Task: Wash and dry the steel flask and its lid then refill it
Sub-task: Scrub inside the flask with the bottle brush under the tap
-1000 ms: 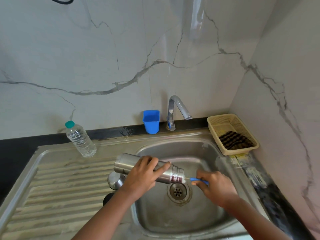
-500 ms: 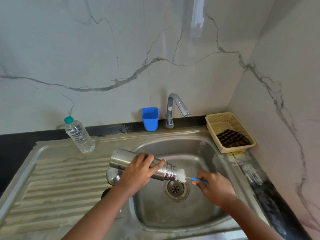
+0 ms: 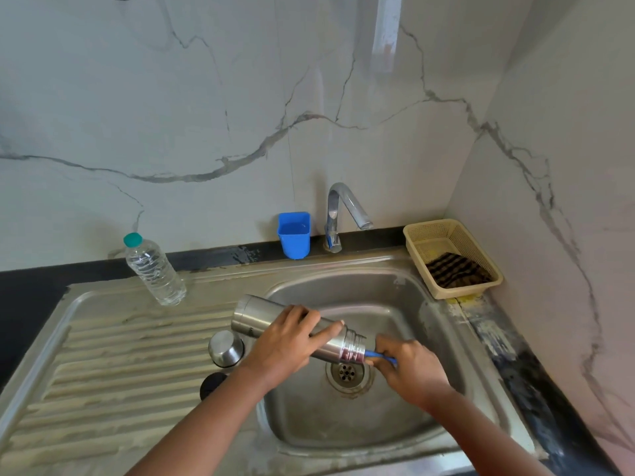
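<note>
Change: white bristle head, out at flask mouth half a second ago, now pushed back inside; only blue plastic brush handle shows. Judgement: inside scrub mid-stroke; rinse, dry, refill all pending.

Cylindrical steel flask lies tilted over sink basin's left edge, mouth toward drain. Left hand wraps flask body. Right hand pinches handle at mouth.

Around:
- domed steel lid, black round stopper on drainboard at basin's left edge
- clear plastic water bottle at drainboard's back edge
- blue cup, chrome tap behind basin; tap dry
- beige mesh basket with striped dark cloth, back right corner

Nothing blocks stroke.
</note>
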{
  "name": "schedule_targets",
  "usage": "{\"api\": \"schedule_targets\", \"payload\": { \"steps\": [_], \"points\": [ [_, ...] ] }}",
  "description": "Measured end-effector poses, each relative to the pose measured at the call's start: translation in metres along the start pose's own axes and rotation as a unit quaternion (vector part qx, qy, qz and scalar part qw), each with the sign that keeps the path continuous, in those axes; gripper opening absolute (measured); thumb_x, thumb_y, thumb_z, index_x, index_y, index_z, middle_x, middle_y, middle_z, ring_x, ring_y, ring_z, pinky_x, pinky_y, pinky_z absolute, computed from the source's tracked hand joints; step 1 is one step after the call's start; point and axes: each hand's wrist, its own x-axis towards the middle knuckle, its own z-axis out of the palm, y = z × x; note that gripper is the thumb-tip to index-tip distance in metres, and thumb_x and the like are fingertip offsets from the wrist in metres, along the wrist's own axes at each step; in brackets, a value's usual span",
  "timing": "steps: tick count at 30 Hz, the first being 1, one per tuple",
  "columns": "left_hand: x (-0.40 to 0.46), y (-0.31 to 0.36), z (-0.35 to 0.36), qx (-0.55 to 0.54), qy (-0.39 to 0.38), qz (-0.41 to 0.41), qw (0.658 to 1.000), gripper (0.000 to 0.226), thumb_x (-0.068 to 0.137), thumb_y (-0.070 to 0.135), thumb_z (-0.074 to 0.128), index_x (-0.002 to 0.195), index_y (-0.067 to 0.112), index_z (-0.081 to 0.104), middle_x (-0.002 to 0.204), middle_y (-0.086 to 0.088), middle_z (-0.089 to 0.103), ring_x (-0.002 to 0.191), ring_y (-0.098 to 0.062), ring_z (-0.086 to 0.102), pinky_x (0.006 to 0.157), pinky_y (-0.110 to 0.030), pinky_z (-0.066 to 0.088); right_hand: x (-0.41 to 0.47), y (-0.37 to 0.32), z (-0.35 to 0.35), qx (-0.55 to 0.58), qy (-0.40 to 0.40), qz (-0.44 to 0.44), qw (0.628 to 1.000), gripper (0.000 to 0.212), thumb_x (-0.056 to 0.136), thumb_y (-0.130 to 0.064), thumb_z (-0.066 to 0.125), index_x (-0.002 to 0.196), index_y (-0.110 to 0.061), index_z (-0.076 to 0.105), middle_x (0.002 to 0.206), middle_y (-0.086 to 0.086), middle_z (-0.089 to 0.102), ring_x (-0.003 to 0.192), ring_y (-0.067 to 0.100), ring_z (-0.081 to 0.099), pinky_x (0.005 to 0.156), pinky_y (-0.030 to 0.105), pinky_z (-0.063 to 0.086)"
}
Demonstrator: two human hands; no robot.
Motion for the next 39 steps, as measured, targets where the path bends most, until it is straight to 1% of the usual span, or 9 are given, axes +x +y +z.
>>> {"api": "schedule_targets", "payload": {
  "steps": [5,16,19,22,29,32,35,37,39],
  "points": [
    [-0.012,-0.020,0.000,0.017,-0.008,-0.031,0.999,0.100,0.043,0.009,0.093,0.133,0.023,0.052,0.103,-0.007,0.047,0.086,-0.025,0.061,0.080,-0.039,0.060,-0.011,0.025,-0.002,0.025,0.006,0.034,0.999,0.030,0.092,-0.055,0.056,0.088,-0.025,0.056,0.058,-0.012,0.043,0.062,0.013,0.050,0.057,0.029,0.043],
    [-0.010,-0.021,-0.003,0.021,-0.008,-0.040,0.999,0.101,0.044,0.006,0.091,0.135,0.023,0.049,0.101,-0.008,0.050,0.084,-0.026,0.061,0.076,-0.039,0.060,-0.004,0.034,-0.005,0.027,0.008,0.007,1.000,0.030,0.092,-0.056,0.054,0.086,-0.027,0.054,0.058,-0.012,0.044,0.060,0.013,0.052,0.050,0.023,0.036],
    [-0.004,-0.006,-0.004,0.015,-0.013,-0.037,0.999,0.102,0.044,0.012,0.093,0.135,0.023,0.049,0.103,-0.007,0.044,0.085,-0.026,0.061,0.078,-0.040,0.060,0.003,0.017,-0.002,-0.013,0.017,-0.026,0.999,0.026,0.095,-0.054,0.052,0.095,-0.029,0.055,0.067,-0.011,0.055,0.067,0.015,0.058,0.058,0.028,0.047],
    [0.002,0.005,-0.003,0.004,-0.008,-0.026,1.000,0.102,0.043,0.016,0.094,0.134,0.024,0.050,0.103,-0.006,0.043,0.085,-0.025,0.060,0.079,-0.039,0.059,0.007,0.003,0.000,-0.026,0.015,-0.029,0.999,0.022,0.096,-0.051,0.051,0.101,-0.030,0.055,0.078,-0.008,0.060,0.071,0.015,0.057,0.062,0.027,0.044],
    [-0.015,-0.027,-0.006,0.045,-0.014,-0.054,0.997,0.108,0.041,0.009,0.094,0.138,0.025,0.048,0.102,-0.009,0.049,0.087,-0.028,0.060,0.080,-0.042,0.060,-0.007,0.046,-0.014,-0.023,0.039,-0.045,0.998,0.046,0.091,-0.067,0.035,0.091,-0.029,0.061,0.062,-0.014,0.049,0.062,0.012,0.056,0.056,0.030,0.046],
    [-0.015,-0.028,-0.008,0.058,0.002,-0.034,0.998,0.109,0.042,0.003,0.092,0.139,0.025,0.047,0.103,-0.009,0.047,0.089,-0.029,0.059,0.080,-0.042,0.059,-0.006,0.052,-0.013,0.095,-0.055,-0.027,0.994,0.035,0.095,-0.057,0.047,0.083,-0.025,0.057,0.065,0.001,0.052,0.060,0.012,0.051,0.060,0.032,0.042],
    [-0.015,-0.029,-0.008,0.064,0.007,-0.015,0.998,0.109,0.040,0.001,0.093,0.138,0.025,0.050,0.104,-0.009,0.045,0.092,-0.028,0.058,0.081,-0.040,0.058,-0.006,0.054,-0.014,0.307,-0.145,-0.002,0.940,0.040,0.092,-0.060,0.047,0.070,-0.027,0.056,0.061,-0.002,0.042,0.059,0.014,0.040,0.061,0.029,0.035],
    [-0.016,-0.035,-0.009,0.070,0.010,-0.019,0.997,0.109,0.041,0.000,0.092,0.138,0.025,0.050,0.103,-0.010,0.048,0.091,-0.029,0.058,0.080,-0.041,0.059,-0.010,0.066,-0.017,0.211,-0.082,-0.016,0.974,0.044,0.092,-0.065,0.039,0.073,-0.029,0.054,0.059,-0.005,0.046,0.055,0.010,0.044,0.057,0.029,0.037],
    [-0.019,-0.042,-0.013,0.065,0.013,-0.041,0.997,0.108,0.041,0.004,0.093,0.138,0.024,0.048,0.100,-0.010,0.050,0.088,-0.029,0.056,0.078,-0.042,0.059,-0.019,0.078,-0.022,-0.011,0.090,-0.063,0.994,0.042,0.095,-0.063,0.032,0.079,-0.031,0.052,0.056,-0.008,0.051,0.048,0.010,0.050,0.045,0.029,0.039]
  ]
}}
